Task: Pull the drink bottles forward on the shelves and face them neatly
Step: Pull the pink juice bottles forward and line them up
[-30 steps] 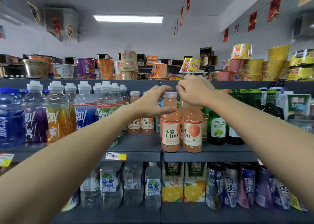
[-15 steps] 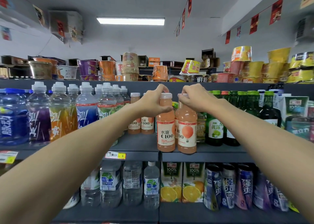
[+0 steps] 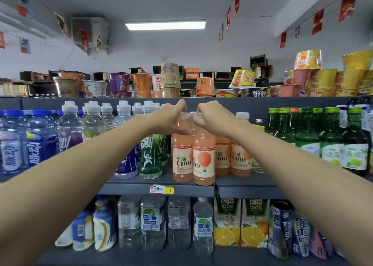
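2 hands are raised to the middle shelf (image 3: 131, 189). The left hand (image 3: 171, 120) is curled round the capped neck of the left C100 bottle (image 3: 182, 156), and the right hand (image 3: 215, 120) is closed over the cap of the right C100 bottle (image 3: 204, 160). Both bottles are stood upright, side by side and touching, at the shelf's front lip, just above the price tag (image 3: 161, 189). Rear C100 bottles (image 3: 240, 158) are set further back, left of the green glass bottles (image 3: 331, 144).
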Available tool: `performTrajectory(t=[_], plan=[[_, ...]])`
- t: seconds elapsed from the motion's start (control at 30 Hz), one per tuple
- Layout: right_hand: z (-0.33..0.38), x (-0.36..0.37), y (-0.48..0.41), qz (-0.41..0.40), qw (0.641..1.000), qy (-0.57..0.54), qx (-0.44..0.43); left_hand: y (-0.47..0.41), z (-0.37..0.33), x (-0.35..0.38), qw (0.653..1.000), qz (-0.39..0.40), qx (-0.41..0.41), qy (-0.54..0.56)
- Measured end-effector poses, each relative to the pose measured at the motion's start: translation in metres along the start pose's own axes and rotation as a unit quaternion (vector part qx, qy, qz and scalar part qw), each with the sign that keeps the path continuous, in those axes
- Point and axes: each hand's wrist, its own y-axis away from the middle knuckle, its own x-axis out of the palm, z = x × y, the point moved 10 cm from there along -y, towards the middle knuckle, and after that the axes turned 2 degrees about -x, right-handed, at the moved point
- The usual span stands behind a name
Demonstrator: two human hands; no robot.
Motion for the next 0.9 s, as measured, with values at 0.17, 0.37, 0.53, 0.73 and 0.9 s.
performTrajectory(t=[0.17,0.37,0.53,0.73,0.9], plan=[[0.005,0.014,-0.008,-0.001,0.999,0.021,0.025,-0.002,-0.001,-0.009,0.983,-0.011,0.038,-0.180],[-0.002,0.031,0.001,0.151,0.988,0.016,0.036,0.001,-0.013,-0.010,0.963,-0.055,0.087,-0.248],[-0.001,0.032,0.000,0.185,0.980,0.065,0.034,-0.001,-0.012,-0.003,0.960,-0.050,0.074,-0.265],[0.010,0.029,-0.008,0.116,0.976,0.186,-0.005,0.002,-0.005,0.004,0.952,-0.035,0.075,-0.295],[0.019,0.039,-0.012,0.124,0.968,0.215,-0.031,0.002,-0.003,0.010,0.945,-0.028,0.071,-0.319]])
